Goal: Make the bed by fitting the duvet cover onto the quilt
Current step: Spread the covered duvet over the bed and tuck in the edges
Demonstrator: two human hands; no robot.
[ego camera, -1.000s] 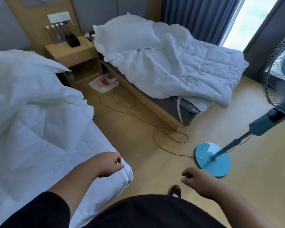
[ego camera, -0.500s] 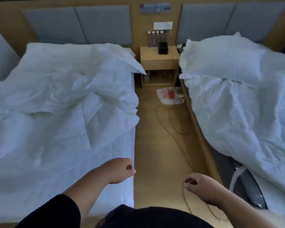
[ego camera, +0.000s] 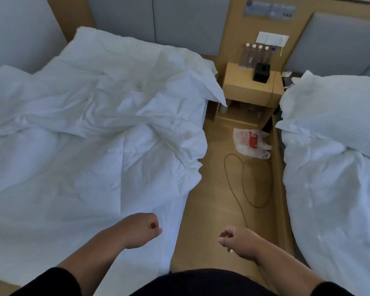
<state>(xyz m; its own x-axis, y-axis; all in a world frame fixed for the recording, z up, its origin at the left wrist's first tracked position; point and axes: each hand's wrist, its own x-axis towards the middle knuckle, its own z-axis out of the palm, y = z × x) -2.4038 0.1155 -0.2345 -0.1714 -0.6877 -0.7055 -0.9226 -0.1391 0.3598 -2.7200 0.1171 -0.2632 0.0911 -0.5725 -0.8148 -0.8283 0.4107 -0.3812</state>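
Head camera looked down at two beds when I checked. My left hand point(ego camera: 142, 228) was curled into a fist over the near corner of the left bed and held nothing. My right hand point(ego camera: 236, 241) was curled too, over the wooden floor point(ego camera: 212, 210), and it was empty. A crumpled white duvet cover point(ego camera: 90, 129) lay spread on the left bed. The white quilt point(ego camera: 333, 189) lay on the right bed, with a pillow point(ego camera: 338, 107) on top. A plastic bag point(ego camera: 251, 142) sat by the nightstand point(ego camera: 250, 88).
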